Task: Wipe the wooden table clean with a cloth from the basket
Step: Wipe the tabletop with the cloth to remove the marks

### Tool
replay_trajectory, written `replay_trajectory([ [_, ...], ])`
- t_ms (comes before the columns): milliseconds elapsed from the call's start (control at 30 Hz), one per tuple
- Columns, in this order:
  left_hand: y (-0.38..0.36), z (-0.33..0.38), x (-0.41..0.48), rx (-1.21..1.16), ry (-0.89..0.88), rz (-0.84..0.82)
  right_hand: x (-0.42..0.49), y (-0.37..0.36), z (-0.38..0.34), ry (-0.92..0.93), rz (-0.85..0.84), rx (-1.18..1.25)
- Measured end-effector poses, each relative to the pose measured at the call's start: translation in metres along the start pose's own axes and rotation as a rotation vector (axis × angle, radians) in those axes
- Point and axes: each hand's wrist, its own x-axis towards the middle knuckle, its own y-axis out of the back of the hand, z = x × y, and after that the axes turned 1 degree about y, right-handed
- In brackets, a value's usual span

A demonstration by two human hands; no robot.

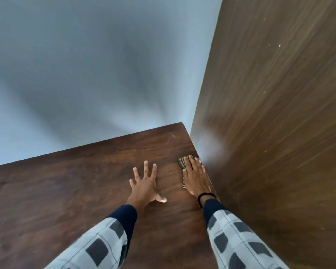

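Observation:
The dark wooden table (70,191) fills the lower left of the head view. My right hand (195,176) lies flat with straight fingers on a striped brown cloth (181,162), pressing it onto the table at its right edge, close to the far right corner. Only the cloth's far end and a strip by my palm show; my hand hides the part between them. My left hand (145,184) rests flat on the table with fingers spread, a short way left of the cloth, holding nothing. No basket is in view.
A tall wooden panel (279,113) stands upright right against the table's right edge, beside my right hand. A pale grey wall (85,74) rises behind the table's far edge. Bare table surface stretches to the left.

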Motion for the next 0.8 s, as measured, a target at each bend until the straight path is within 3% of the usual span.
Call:
replay_trajectory([
  [67, 0.015, -0.008, 0.013, 0.004, 0.024, 0.009, 0.005, -0.005, -0.014, -0.024, 0.032, 0.018],
  [233, 0.033, -0.028, 0.036, 0.043, 0.052, -0.049, -0.054, -0.027, -0.023, 0.284, 0.025, 0.031],
  [400, 0.040, -0.027, 0.044, 0.039, 0.093, -0.117, -0.037, -0.017, -0.004, 0.397, -0.058, -0.029],
  [533, 0.042, -0.023, 0.051, 0.040, 0.116, -0.143, 0.026, -0.009, -0.007, 0.265, -0.093, -0.033],
  [700, 0.042, -0.023, 0.052, 0.057, 0.118, -0.123, 0.059, -0.009, -0.038, 0.013, 0.052, 0.024],
  [800, 0.042, -0.025, 0.053, 0.051, 0.098, -0.114, 0.031, -0.022, -0.050, 0.077, 0.088, 0.026],
])
